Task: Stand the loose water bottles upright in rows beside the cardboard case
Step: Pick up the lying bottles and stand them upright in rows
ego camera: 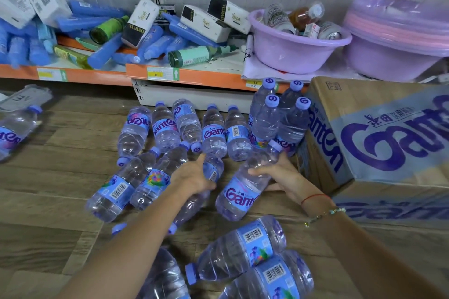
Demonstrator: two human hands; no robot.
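Gripping, right hand (279, 175): we clasp a tilted bottle (245, 184) beside the cardboard case (379, 138).
Left hand (194, 177): our fingers wrap a lying bottle (213, 170).

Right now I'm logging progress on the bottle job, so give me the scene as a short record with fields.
standing bottles: four upright, two rows of two, against the cardboard case
lying bottles: many loose on the wood floor, one far left
left hand: laid over a lying bottle
right hand: gripping a tilted bottle, cap toward the standing group
shelf behind: purple basins, blue bottles, boxes
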